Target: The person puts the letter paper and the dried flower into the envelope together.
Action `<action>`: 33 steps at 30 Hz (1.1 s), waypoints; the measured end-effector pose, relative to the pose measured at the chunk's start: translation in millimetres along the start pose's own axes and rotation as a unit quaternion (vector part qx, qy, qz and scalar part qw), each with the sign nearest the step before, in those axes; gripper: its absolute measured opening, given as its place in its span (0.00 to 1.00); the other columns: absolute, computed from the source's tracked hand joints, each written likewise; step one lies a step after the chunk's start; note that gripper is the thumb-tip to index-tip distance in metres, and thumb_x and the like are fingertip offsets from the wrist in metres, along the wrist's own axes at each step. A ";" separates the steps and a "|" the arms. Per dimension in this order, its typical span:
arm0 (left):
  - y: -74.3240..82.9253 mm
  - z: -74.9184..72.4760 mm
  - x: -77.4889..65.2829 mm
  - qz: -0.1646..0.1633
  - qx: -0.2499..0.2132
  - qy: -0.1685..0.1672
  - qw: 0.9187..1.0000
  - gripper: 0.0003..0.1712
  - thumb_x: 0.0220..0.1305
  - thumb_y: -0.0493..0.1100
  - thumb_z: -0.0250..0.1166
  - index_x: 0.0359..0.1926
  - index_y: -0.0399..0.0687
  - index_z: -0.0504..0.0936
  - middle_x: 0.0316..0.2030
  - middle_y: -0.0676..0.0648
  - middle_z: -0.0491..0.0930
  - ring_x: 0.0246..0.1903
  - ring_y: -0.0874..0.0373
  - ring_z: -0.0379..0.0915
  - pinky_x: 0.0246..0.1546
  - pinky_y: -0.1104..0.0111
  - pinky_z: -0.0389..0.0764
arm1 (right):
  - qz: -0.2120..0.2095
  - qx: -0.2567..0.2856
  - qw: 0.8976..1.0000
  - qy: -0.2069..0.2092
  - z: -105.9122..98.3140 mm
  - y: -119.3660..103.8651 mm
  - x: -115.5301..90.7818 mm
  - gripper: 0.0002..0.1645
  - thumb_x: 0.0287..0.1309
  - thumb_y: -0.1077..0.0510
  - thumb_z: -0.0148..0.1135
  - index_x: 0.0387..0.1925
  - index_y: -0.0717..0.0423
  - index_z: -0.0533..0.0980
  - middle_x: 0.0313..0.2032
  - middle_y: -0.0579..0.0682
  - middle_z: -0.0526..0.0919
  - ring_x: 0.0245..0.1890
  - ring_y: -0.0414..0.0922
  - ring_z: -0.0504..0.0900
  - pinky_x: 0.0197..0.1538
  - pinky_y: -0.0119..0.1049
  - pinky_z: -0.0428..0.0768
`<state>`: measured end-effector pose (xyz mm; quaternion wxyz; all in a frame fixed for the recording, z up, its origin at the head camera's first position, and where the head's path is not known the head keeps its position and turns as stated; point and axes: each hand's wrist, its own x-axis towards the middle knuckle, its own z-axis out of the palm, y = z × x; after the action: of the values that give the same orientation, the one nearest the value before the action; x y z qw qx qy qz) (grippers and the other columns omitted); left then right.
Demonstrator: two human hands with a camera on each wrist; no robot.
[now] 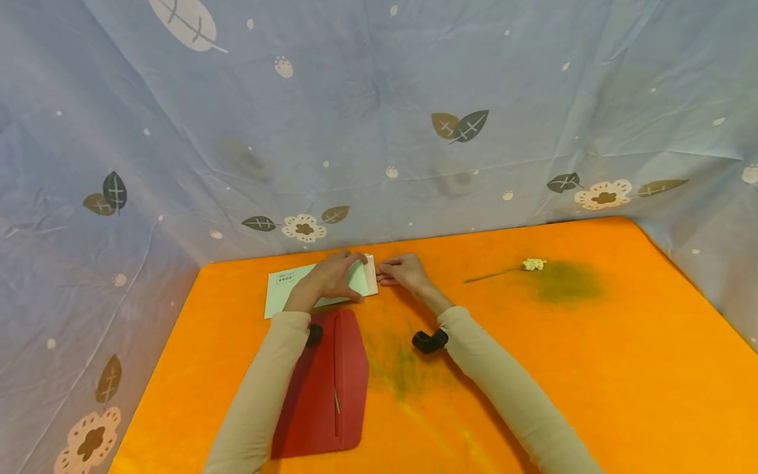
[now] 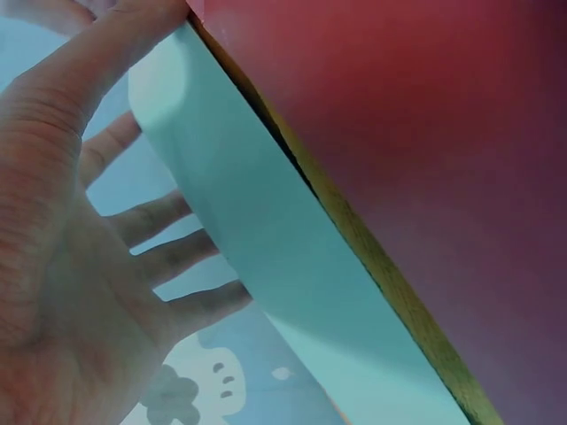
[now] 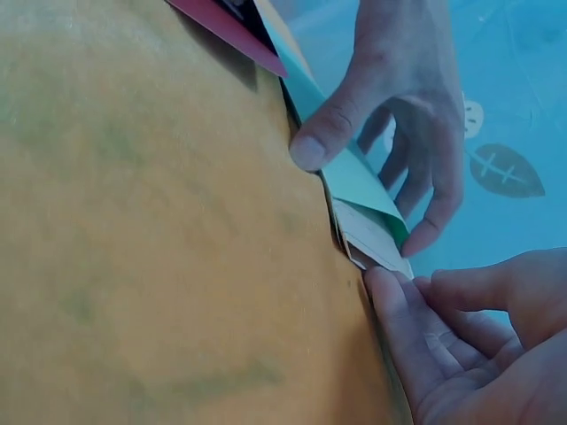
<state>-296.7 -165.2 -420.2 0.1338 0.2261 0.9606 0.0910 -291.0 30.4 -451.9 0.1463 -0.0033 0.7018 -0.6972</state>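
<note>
A pale green envelope (image 1: 286, 288) with small printed characters lies near the table's back edge. My left hand (image 1: 331, 276) spans and holds it, thumb on the near long edge and fingers on the far one, as the right wrist view shows. Whitish folded paper (image 3: 365, 232) sticks out of the envelope's right end. At that paper's end is my right hand (image 1: 405, 272), its thumb and fingertips pinching the edge. Nearer to me, partly under the left forearm, lies a red envelope (image 1: 352, 375) with a long flap.
The orange-covered table (image 1: 651, 368) has dark greenish stains. To the right lies a thin-stemmed pale yellow flower (image 1: 534, 264). Behind and at the sides hangs a blue-grey cloth (image 1: 379, 131) with leaf and flower prints. A black wrist device (image 1: 429, 342) sits at the right cuff.
</note>
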 end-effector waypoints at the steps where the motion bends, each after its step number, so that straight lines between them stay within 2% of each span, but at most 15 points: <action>1: 0.0 0.0 0.1 0.000 -0.001 0.001 1.000 0.48 0.46 0.59 0.78 0.66 0.58 0.66 0.63 0.40 0.66 0.59 0.42 0.66 0.60 0.49 0.69 | 0.000 -0.002 1.000 -0.002 1.2 -0.3 -0.1 0.17 0.68 0.66 0.55 0.52 0.78 0.76 0.44 0.71 0.82 0.39 0.54 0.87 0.42 0.39 0.84; 13: 1.4 -1.8 -0.2 -0.008 -0.005 0.001 1.000 0.49 0.46 0.59 0.79 0.67 0.58 0.66 0.64 0.39 0.66 0.60 0.41 0.65 0.59 0.48 0.70 | -0.002 -0.007 1.000 -0.011 15.6 -6.4 0.9 0.18 0.70 0.65 0.53 0.54 0.78 0.74 0.44 0.70 0.83 0.43 0.57 0.86 0.46 0.43 0.82; 22: 2.1 -0.7 0.9 -0.007 -0.001 0.005 1.000 0.48 0.46 0.59 0.79 0.66 0.57 0.66 0.63 0.39 0.67 0.59 0.41 0.66 0.58 0.48 0.70 | -0.002 -0.028 0.999 -0.015 21.4 -6.4 2.5 0.16 0.70 0.67 0.52 0.52 0.75 0.76 0.41 0.66 0.85 0.38 0.54 0.87 0.42 0.40 0.84; 27: 3.4 -2.1 0.4 -0.002 -0.002 0.005 1.000 0.49 0.45 0.59 0.79 0.67 0.56 0.66 0.63 0.39 0.67 0.59 0.41 0.67 0.58 0.49 0.71 | -0.011 -0.049 0.998 -0.026 15.3 -11.6 -3.8 0.17 0.70 0.66 0.52 0.54 0.75 0.76 0.44 0.67 0.84 0.41 0.56 0.86 0.44 0.41 0.84; 33: 2.5 -3.0 -1.1 -0.003 -0.006 0.002 1.000 0.49 0.46 0.58 0.79 0.67 0.55 0.65 0.64 0.38 0.66 0.58 0.41 0.67 0.57 0.49 0.71 | -0.033 -0.082 0.995 -0.048 -10.7 -11.2 -9.0 0.19 0.70 0.65 0.53 0.55 0.76 0.74 0.45 0.71 0.82 0.42 0.61 0.85 0.42 0.42 0.84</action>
<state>-295.6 -163.8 -416.5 0.1339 0.2227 0.9608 0.0967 -286.9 42.4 -439.4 0.1556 -0.0721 0.7481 -0.6410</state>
